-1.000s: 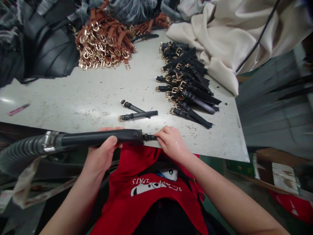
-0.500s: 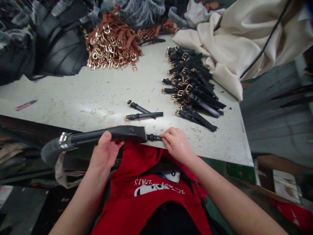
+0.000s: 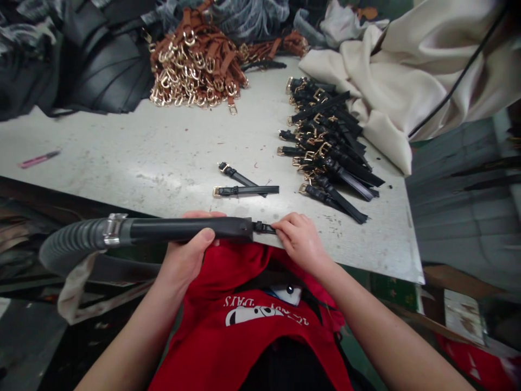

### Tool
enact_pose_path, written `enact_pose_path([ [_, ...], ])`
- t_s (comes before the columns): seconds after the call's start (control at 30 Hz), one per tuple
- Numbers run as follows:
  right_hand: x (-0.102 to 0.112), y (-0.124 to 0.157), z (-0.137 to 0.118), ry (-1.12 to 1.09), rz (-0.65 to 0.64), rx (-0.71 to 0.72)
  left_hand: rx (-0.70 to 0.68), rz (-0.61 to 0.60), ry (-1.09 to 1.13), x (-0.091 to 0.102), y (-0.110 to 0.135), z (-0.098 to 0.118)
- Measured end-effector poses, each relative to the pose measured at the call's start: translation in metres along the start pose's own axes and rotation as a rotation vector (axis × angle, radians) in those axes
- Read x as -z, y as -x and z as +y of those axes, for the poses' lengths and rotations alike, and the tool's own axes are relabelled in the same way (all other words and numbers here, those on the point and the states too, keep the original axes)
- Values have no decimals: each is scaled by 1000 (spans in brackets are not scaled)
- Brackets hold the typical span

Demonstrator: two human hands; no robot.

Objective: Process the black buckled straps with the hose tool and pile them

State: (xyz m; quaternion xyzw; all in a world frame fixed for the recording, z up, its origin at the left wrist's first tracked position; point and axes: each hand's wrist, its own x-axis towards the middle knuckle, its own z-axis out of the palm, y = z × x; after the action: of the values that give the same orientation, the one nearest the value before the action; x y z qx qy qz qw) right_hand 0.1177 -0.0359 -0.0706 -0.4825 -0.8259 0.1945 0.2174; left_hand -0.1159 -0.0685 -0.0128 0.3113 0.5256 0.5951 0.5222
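My left hand (image 3: 189,252) is closed around a flat-ended black hose nozzle (image 3: 175,228), thumb on the near side and fingers behind. A clear clamp joins the nozzle to a grey corrugated hose (image 3: 77,233). Right at the nozzle's mouth is a short black buckle strap (image 3: 264,228). My right hand (image 3: 301,239) pinches its right end between thumb and fingertips. The strap's buckle end lies at or inside the mouth, partly hidden. Just beyond the nozzle, two more black buckle straps (image 3: 246,190) lie crossed on the table (image 3: 163,163).
A heap of black buckle straps (image 3: 325,141) lies right of centre. Farther back are brown straps with gold buckles (image 3: 195,65), black pieces (image 3: 101,60) and cream cloth (image 3: 366,70). A pink-handled tool (image 3: 38,159) lies at left. The table's front edge runs beneath my hands.
The nozzle now lies more level and looks turned about its length, with my left thumb nearer its mouth. My right hand still pinches the strap. The view has shifted slightly.
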Motion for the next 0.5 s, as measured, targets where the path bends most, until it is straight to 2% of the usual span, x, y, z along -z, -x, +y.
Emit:
enact_pose_path([
  [0.13,0,0,0,16,7,-8,-12,-51,-29,-4,-1,-1],
  [0.27,0,1,-1,24,-7,-9,-76,87,-12,12,-7,15],
  [0.33,0,1,-2,31,-2,-10,-143,100,-23,16,-6,23],
  [0.4,0,1,-1,32,6,-9,-173,32,-72,11,-2,24],
  [0.5,-1,0,0,31,23,-3,-176,-139,-210,-12,1,16],
])
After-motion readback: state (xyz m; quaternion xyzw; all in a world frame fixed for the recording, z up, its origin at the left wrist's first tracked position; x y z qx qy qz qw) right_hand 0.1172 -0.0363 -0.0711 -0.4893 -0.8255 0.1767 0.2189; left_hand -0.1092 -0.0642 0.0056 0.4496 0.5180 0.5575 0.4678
